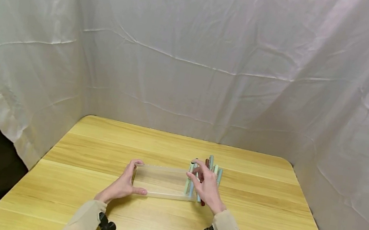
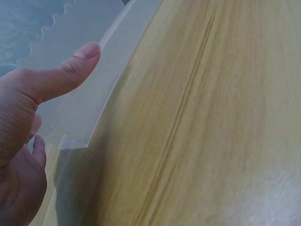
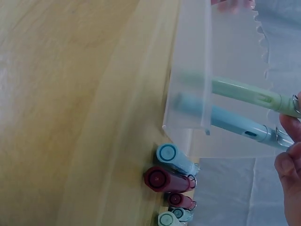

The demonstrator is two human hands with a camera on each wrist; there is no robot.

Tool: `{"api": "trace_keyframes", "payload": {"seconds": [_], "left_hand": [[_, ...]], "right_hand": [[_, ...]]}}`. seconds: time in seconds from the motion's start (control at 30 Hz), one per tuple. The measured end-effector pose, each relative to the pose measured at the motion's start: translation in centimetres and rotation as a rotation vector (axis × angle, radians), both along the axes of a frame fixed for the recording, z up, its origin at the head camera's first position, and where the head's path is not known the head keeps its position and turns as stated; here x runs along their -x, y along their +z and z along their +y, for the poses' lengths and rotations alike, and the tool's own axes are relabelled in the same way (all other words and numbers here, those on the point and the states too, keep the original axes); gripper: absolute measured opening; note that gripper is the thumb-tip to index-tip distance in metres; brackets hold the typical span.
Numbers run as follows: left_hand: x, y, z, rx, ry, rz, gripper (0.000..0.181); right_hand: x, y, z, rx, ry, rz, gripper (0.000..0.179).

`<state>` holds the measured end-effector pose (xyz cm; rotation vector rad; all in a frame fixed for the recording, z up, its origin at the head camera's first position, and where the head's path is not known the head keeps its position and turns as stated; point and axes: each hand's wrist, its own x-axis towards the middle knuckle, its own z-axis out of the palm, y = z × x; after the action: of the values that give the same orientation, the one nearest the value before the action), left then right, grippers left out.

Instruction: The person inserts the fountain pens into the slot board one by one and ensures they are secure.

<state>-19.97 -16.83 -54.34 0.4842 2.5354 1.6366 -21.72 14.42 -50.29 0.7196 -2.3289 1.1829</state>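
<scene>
A translucent plastic box (image 1: pixel 159 181) with a scalloped edge lies crosswise before me. My left hand (image 1: pixel 125 184) grips its left end, the thumb (image 2: pixel 77 68) along the near side and the other fingers round the far side. At the right end, a light green pen (image 3: pixel 247 96) and a light blue pen (image 3: pixel 237 123) lie side by side inside, partly seen through the wall. My right hand (image 1: pixel 207 185) is over that end and pinches the blue pen near its clip, with fingertips also right at the green pen's clip end.
Several more pens lie on the table just right of the box, among them a dark red pen (image 3: pixel 160 179) and another blue pen (image 3: pixel 174 157). The wooden table (image 1: pixel 92 148) is bounded by pale curtains (image 1: pixel 188 91) at the back and sides.
</scene>
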Motion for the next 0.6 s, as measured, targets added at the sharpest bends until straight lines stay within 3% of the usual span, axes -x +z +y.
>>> {"api": "trace_keyframes", "payload": {"seconds": [0.3, 0.43, 0.6], "left_hand": [[-0.04, -0.07, 0.03, 0.013, 0.001, 0.014, 0.097], [-0.07, -0.02, 0.05, 0.006, -0.004, 0.005, 0.098], [-0.02, -0.10, 0.09, -0.002, -0.016, -0.001, 0.100]], "right_hand": [[0.50, -0.27, -0.36, -0.065, -0.126, 0.096, 0.041], [0.82, -0.49, -0.35, -0.111, -0.169, 0.094, 0.043], [0.95, -0.60, -0.28, -0.156, -0.186, 0.030, 0.043]]}}
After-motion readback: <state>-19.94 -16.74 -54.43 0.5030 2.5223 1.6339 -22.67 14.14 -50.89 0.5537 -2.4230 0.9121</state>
